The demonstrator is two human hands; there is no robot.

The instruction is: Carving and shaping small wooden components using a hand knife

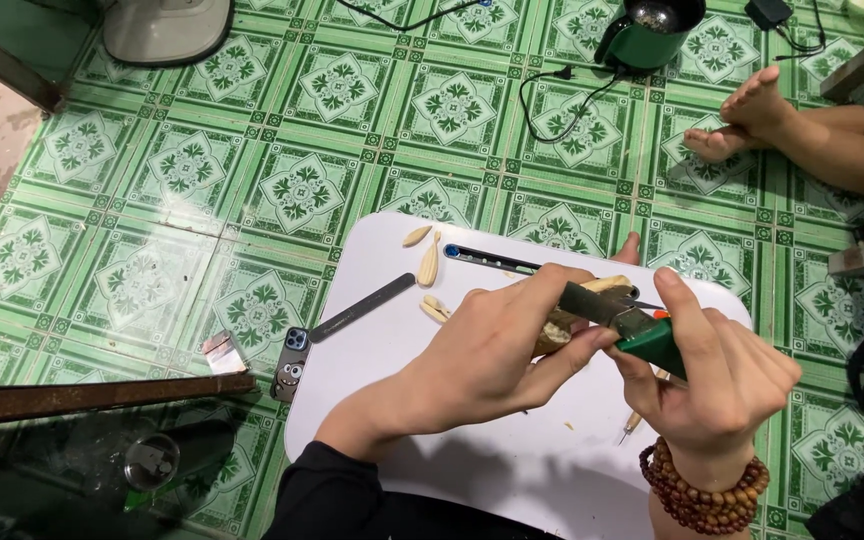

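My left hand is wrapped around a pale piece of wood, fingers curled shut over its top and thumb pressed up from beneath, so only its tan end shows past my knuckles. Its long axis seems to run left to right across my view, the visible end pointing toward my right hand. That hand is closed tight on the green handle of a knife, held above the middle of the desk. The knife's flat dark blade points left and slightly away from me, lying along the top of the wood and touching it. A string of brown beads circles my right wrist.

The desk is a low white board with rounded corners, resting on the floor. On it, beyond my hands, lie several pale wood slivers, a long grey file set on a diagonal, and a dark blue-edged tool. A phone lies just off the left edge.

The floor is green patterned tile. A green jar-like appliance with a black cord stands far off, and another person's bare feet rest at the upper right.
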